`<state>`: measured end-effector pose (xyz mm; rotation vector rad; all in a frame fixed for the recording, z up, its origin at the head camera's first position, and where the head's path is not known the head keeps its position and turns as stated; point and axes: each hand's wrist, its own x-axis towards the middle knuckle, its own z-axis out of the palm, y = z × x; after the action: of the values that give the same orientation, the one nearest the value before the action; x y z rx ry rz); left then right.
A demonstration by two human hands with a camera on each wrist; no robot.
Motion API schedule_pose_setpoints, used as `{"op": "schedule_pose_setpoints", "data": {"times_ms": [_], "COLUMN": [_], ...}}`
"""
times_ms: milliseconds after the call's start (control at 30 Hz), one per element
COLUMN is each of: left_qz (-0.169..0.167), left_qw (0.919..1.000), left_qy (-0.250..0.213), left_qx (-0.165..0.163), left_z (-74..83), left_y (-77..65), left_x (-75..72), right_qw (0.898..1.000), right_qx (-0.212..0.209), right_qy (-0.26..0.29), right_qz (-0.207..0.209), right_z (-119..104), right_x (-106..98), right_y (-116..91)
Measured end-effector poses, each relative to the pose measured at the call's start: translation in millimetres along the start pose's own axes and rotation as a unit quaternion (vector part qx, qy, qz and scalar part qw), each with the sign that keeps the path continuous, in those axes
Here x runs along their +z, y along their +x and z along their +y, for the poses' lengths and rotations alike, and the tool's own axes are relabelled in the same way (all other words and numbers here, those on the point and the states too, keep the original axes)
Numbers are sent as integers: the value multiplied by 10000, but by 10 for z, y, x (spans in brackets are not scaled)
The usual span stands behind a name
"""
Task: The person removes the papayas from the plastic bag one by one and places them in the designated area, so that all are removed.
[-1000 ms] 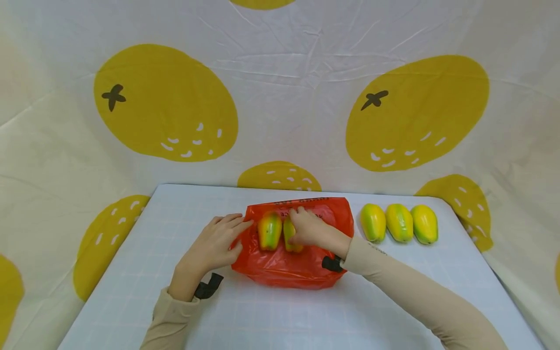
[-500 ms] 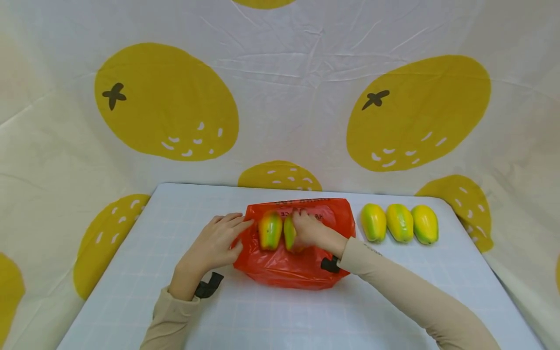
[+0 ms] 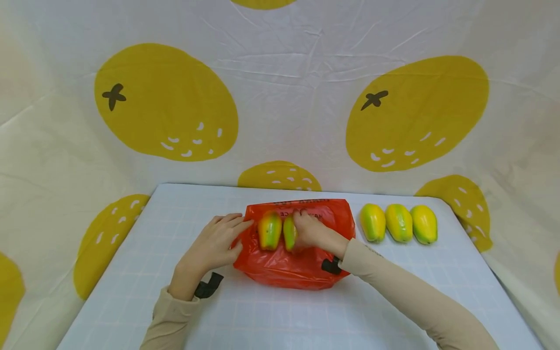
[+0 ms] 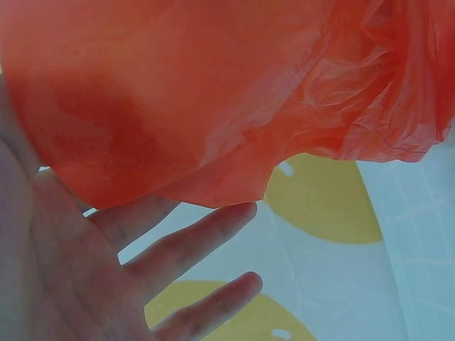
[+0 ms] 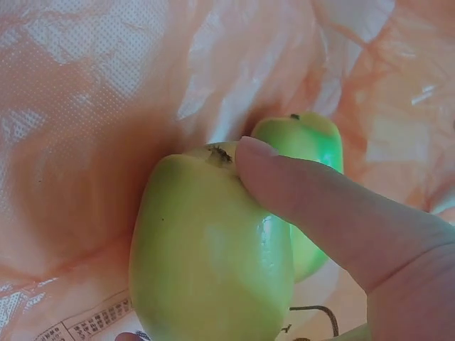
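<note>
- Our right hand (image 3: 308,231) holds a yellow-green fruit (image 5: 213,241) inside the red bag (image 3: 284,274), the thumb (image 5: 284,185) near its dark stem mark; that curled grip looks sound on the smooth skin.
- A second fruit (image 3: 270,231) lies in the bag, just left of ours; we should keep the two from knocking.
- Our left hand (image 3: 216,243) is spread wide at the bag's left edge, fingers straight; a light touch there should steady the mouth without tearing the thin film.
- We cannot tell whether our fruit's underside bears on the film, so we best loosen only once it feels supported.
- Three more fruits (image 3: 399,222) stand in a row on the table (image 3: 306,316), right of the bag.
</note>
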<state>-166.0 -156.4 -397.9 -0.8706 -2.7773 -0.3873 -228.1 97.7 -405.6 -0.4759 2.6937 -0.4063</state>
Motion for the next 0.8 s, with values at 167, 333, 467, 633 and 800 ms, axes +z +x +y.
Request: {"op": "schedule_pose_setpoints", "data": {"times_ms": [167, 333, 467, 633, 800], "left_qz": [4, 51, 34, -41, -97], "left_qw": [10000, 10000, 10000, 10000, 9999], "left_qy": [5, 31, 40, 33, 28], "left_qx": [-9, 31, 24, -3, -49], "left_z": [-12, -22, -19, -7, -1], "left_y": [-9, -11, -5, -1, -1], "left_x": [8, 12, 12, 6, -1], "right_qw": [10000, 9999, 9997, 9991, 9978], "right_qx": [34, -44, -117, -170, -205], "right_qy": [90, 108, 166, 314, 562], "right_qz": [23, 90, 110, 208, 280], "right_z": [-7, -20, -15, -21, -29], "right_x": [-31, -95, -156, -241, -322], "right_y": [-20, -90, -137, -205, -289]}}
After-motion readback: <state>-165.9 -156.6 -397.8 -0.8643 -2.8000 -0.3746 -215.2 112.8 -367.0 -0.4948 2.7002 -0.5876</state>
